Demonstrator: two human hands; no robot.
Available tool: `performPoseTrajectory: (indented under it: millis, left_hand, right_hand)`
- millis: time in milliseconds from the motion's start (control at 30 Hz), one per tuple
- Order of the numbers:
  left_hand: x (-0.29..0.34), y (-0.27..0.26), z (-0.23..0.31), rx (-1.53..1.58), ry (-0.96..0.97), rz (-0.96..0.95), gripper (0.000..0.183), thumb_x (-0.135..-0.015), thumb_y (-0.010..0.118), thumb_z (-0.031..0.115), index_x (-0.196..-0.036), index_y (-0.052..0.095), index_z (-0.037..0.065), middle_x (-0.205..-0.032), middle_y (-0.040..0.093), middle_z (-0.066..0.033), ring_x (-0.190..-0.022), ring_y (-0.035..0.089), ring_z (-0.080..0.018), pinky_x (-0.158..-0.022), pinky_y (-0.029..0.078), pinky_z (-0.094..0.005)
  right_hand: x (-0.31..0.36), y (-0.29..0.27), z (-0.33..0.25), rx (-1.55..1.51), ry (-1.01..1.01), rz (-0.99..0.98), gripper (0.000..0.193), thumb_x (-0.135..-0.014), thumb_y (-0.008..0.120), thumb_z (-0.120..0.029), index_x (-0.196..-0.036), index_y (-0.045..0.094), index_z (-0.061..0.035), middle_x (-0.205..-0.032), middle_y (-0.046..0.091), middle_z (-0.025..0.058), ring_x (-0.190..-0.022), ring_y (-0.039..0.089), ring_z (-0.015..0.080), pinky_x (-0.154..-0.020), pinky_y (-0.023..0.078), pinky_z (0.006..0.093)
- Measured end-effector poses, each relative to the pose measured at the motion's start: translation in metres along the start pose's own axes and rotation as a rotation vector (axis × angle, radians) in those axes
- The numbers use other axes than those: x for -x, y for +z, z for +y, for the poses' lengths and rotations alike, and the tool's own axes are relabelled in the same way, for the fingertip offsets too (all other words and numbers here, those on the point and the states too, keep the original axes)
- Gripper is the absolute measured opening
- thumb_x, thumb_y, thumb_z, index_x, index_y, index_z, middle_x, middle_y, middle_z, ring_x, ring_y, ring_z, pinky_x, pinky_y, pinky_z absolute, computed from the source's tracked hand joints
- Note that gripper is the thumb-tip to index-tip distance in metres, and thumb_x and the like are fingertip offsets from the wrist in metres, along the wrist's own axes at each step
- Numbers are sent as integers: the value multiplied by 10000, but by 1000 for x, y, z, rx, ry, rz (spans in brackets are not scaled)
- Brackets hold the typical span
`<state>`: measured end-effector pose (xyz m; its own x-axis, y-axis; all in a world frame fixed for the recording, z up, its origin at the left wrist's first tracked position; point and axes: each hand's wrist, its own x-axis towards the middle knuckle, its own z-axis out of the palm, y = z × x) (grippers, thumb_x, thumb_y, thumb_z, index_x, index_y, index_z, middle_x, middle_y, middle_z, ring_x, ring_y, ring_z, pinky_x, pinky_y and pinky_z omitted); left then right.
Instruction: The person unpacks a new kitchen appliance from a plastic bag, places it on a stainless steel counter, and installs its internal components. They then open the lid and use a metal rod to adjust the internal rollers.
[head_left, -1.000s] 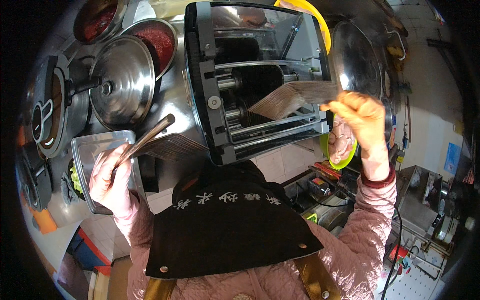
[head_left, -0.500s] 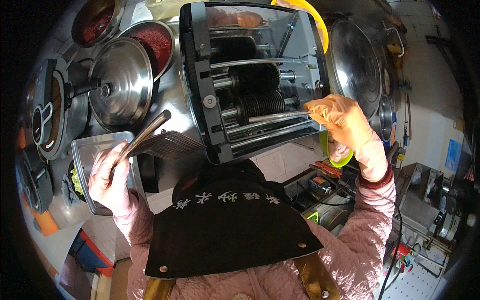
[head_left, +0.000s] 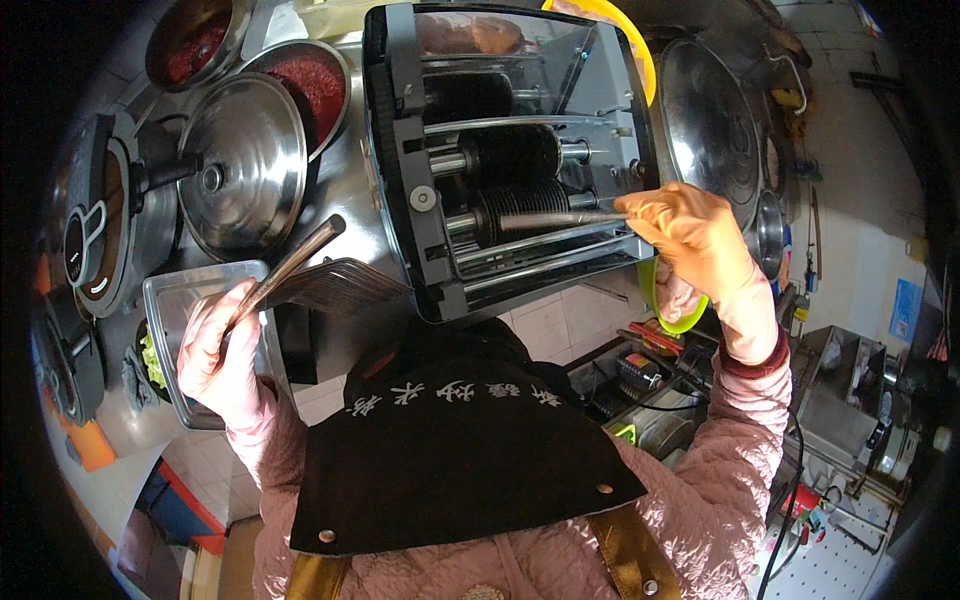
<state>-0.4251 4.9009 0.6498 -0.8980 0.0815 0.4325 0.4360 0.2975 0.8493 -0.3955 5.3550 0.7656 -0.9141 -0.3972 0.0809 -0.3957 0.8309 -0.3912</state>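
Observation:
A machine with rollers of many thin discs (head_left: pixel 520 207), likely a meat slicer (head_left: pixel 422 200), stands in front of me. My right hand (head_left: pixel 690 235), in an orange glove, is closed on a thin metal tool (head_left: pixel 560 217). It reaches left across the front roller and is smeared by motion; its kind is unclear. My left hand (head_left: pixel 218 350), in a pale pinkish glove, grips the bar of a metal comb-like part (head_left: pixel 335 283). The part's long thin teeth lie toward the machine's left side. Behind that hand is a clear plastic container (head_left: pixel 165 300).
A round steel lid (head_left: pixel 245 165) partly covers a bowl of red mince (head_left: pixel 315 90) on the left. A yellow-green bowl of meat (head_left: pixel 678 300) stands below my right hand. A large round metal lid (head_left: pixel 705 135) is at the right. Black cooking appliances (head_left: pixel 105 220) line the far left.
The thin metal tool in my right hand has shifted slightly and blurred against the front roller. The machine has shifted slightly to the right. My left hand and the comb-like part stay nearly still.

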Motion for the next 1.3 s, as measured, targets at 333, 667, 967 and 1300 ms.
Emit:
performPoseTrajectory:
  millis: [333,667,967,1300]
  left_hand:
    - [1,1,1,-2,-45,9,244,-752,714,-54,-996,718,-59,-963,732,-178,-859,664,-231,-818,510,-332]
    - [2,0,-2,7,-7,18,248,-756,712,-56,-1004,720,-60,-965,735,-170,-851,665,-225,-813,507,-326]
    - [1,3,3,7,-29,24,243,-745,717,-77,-986,722,-54,-970,734,-178,-858,673,-229,-814,512,-331]
    - [2,2,3,12,-12,7,226,-745,724,-71,-970,714,-57,-971,732,-182,-869,673,-234,-825,514,-338]
  right_hand:
    - [0,12,-14,-199,220,155,52,-877,673,18,-844,668,-21,-943,735,92,-798,693,230,-732,571,326]
    - [-1,-9,-9,78,75,145,118,-823,752,-21,-822,639,-54,-917,742,82,-770,701,189,-669,556,294]
    - [3,-4,-14,-43,125,198,150,-835,762,-58,-813,614,-44,-903,738,85,-750,707,191,-620,550,301]
    - [5,-4,-27,194,10,159,189,-830,754,-76,-1011,698,-79,-962,740,67,-712,681,236,-620,544,315]
